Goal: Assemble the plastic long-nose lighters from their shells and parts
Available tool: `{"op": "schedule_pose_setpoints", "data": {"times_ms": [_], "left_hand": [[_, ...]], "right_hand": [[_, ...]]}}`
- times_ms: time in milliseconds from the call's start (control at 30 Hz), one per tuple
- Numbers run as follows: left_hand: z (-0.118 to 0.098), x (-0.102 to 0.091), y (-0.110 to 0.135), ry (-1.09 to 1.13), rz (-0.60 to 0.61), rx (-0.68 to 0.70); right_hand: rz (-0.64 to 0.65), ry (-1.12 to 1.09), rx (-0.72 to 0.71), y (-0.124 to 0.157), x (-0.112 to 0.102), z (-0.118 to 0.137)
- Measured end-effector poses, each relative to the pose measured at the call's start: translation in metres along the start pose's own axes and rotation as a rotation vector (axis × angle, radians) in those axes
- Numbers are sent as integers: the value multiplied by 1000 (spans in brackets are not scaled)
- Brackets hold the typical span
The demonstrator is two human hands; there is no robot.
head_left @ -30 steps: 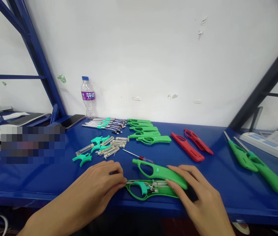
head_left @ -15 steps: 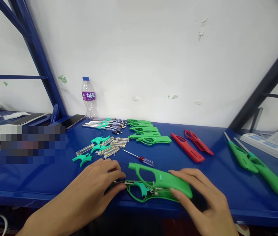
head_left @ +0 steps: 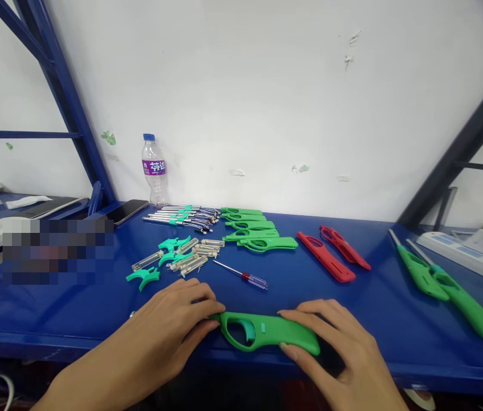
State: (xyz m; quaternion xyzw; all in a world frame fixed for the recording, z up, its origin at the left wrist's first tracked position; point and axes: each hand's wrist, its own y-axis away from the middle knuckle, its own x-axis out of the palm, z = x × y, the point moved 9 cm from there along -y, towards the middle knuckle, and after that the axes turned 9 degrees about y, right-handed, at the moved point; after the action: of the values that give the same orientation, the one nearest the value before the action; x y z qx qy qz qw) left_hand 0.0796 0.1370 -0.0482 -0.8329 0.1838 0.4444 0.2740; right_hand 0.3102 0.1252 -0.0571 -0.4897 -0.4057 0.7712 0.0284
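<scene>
A green lighter [head_left: 275, 332] lies at the front edge of the blue table, its two shell halves together and a teal trigger [head_left: 248, 331] showing in the finger loop. My left hand [head_left: 181, 325] is closed on the nozzle end, thumb and index finger pinching it; most of the metal tube is hidden under that hand. With fingers above and thumb below, my right hand [head_left: 331, 342] grips the handle end. Beyond the hands lies a screwdriver [head_left: 252, 278] with a clear purple handle.
Behind are teal triggers [head_left: 143, 277], clear fuel tanks [head_left: 192, 265], metal tubes with wires [head_left: 177, 216] and green shells [head_left: 267, 244]. Red shells [head_left: 327, 260] lie right of centre, two green lighters [head_left: 459, 297] farther right. A bottle [head_left: 154, 177] and a phone [head_left: 128, 211] stand and lie back left.
The upper green shell half, tilted above the lower one before, has come down onto it and covers the inner parts. My right hand has moved slightly left with it.
</scene>
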Motion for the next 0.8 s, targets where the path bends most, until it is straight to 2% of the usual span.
{"op": "schedule_pose_setpoints", "data": {"times_ms": [500, 800], "left_hand": [[2, 0, 1, -2, 7, -21], [4, 2, 2, -28, 19, -43]], "right_hand": [[39, 61, 1, 4, 8, -1], [34, 62, -12, 1, 5, 2]]}}
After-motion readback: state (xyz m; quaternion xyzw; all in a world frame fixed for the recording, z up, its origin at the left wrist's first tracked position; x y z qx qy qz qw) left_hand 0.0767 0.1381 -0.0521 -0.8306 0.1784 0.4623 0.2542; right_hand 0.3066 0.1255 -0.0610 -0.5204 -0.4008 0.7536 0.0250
